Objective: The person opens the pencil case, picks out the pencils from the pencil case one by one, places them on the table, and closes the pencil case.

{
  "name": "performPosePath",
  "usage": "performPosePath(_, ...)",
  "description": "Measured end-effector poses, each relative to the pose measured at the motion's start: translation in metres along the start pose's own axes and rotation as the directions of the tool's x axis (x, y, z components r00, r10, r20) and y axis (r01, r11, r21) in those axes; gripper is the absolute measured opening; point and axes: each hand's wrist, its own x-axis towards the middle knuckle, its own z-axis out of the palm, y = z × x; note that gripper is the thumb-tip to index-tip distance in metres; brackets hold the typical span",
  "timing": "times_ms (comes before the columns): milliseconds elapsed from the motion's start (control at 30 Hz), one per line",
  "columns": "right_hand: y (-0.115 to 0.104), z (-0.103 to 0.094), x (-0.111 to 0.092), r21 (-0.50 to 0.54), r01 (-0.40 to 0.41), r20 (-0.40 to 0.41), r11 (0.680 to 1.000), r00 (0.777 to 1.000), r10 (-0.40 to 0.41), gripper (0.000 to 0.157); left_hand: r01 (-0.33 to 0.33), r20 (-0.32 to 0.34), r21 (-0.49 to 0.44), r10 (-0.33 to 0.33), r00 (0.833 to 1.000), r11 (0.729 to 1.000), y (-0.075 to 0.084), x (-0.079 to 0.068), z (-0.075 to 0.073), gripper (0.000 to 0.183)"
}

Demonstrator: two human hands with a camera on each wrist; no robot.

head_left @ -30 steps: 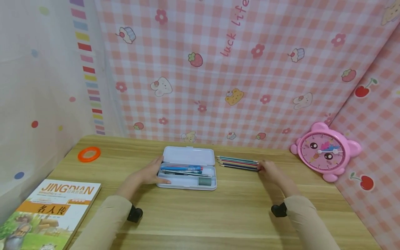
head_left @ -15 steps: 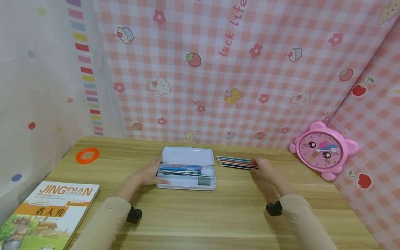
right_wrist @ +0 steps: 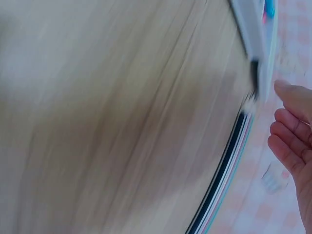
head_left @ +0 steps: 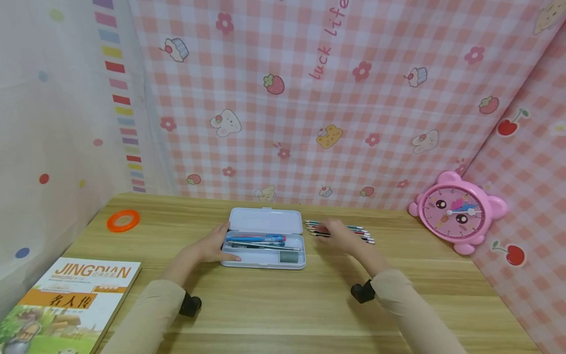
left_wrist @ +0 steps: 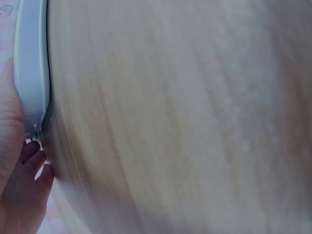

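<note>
A person's left hand [head_left: 212, 246] holds the left end of an open white pencil case [head_left: 266, 220], thumb on the front edge and fingers around the end, while the right hand [head_left: 340, 236] hangs over a row of pencils [right_wrist: 226, 168], its fingers loosely bent and the thumb apart, with nothing visible in its grasp. The pencils lie on the wooden bench [head_left: 287, 309] just right of the case, points toward it. Inside the case sit several pens [head_left: 256, 239] and a grey-green block [head_left: 289, 257]. A pink clock [head_left: 453, 211] stands at right; an orange ring [head_left: 119, 228] and a book [head_left: 79, 305] lie at left.
</note>
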Motion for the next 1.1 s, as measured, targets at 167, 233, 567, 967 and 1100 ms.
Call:
performPosePath(167,-0.026,0.009,0.012,0.050,0.056,0.053,0.997,0.997,-0.059,0.023,0.003,0.004,0.001,-0.003,1.000,1.000,0.000,0.000,0.000,0.110)
performPosePath(233,-0.035,0.013,0.016,0.048,0.061,0.098,0.997,0.993,-0.065,0.024,0.004,0.009,-0.001,-0.004,1.000,1.000,0.000,0.000,0.000,0.109)
performPosePath(567,-0.057,0.026,0.031,0.091,0.009,0.303,0.996,0.952,-0.037,0.022,0.008,0.003,0.000,-0.008,1.000,1.000,0.000,-0.001,-0.001,0.109)
performPosePath(967,-0.057,0.024,0.035,0.088,0.116,0.287,0.989,0.948,-0.137,0.010,0.004,0.005,-0.002,-0.004,1.000,1.000,-0.001,0.000,0.002,0.109)
performPosePath(1100,-0.057,0.025,0.033,0.095,0.119,0.266,0.988,0.954,-0.141,0.008,0.010,0.009,-0.011,-0.010,1.000,1.000,0.001,-0.001,0.000,0.109)
